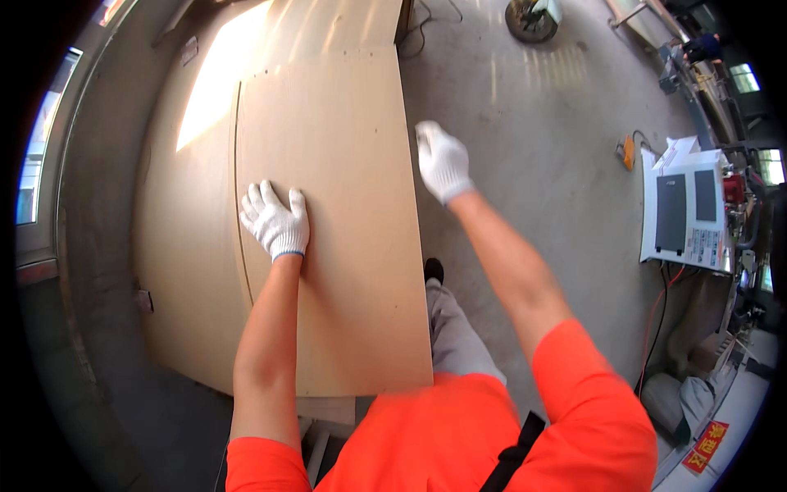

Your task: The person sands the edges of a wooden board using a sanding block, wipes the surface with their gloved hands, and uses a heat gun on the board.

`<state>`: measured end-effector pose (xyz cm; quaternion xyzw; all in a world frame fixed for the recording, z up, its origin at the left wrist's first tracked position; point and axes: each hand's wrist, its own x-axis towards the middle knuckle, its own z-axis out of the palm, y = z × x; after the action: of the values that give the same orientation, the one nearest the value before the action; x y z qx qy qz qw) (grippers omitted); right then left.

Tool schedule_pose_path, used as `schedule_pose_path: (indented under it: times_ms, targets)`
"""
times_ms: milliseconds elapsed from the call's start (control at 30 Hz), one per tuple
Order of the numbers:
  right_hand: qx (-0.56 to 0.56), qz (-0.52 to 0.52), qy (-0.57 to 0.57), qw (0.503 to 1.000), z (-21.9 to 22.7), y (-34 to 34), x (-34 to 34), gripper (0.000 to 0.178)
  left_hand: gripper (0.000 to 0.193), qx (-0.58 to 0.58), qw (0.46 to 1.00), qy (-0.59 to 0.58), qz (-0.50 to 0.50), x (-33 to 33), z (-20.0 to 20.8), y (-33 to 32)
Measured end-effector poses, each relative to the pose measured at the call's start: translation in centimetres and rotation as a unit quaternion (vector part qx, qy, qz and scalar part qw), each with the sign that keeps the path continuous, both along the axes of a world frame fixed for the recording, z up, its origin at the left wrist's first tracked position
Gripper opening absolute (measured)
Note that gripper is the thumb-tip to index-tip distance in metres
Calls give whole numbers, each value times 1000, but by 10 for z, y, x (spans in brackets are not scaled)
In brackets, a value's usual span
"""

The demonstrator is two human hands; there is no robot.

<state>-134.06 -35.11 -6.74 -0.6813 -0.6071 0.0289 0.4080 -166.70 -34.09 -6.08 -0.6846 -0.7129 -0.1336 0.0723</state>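
A pale wooden panel [352,230] lies flat in front of me, its long right edge running beside my body. Along its left side, a dark seam separates it from a second wooden panel [188,262]. My left hand [275,217], in a white knitted glove, rests palm down on the near panel by the seam, fingers spread. In a matching glove, my right hand [443,162] is raised just beyond the panel's right edge, over the floor. Its fingers are curled in and slightly blurred; whether they hold anything is hidden.
At the right stands a white and grey machine [684,209] with cables hanging below it. An orange object [628,153] lies on the grey floor [541,115] near it. A wheel [531,20] shows at the top. A window [43,139] is at the far left.
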Motion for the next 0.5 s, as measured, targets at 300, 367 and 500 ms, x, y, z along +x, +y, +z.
schedule_pose_path:
  times_ms: [300,367,500]
  targets:
    - [1,143,-46,989,5,-133,-38,15,68,0,1000,7,5,-2,-6,3]
    - [-12,159,-43,986,21,-223,-59,15,70,0,1000,11,14,2,-10,8]
    - [-120,179,-72,974,50,-394,-103,12,73,-26,998,14,50,3,-9,12]
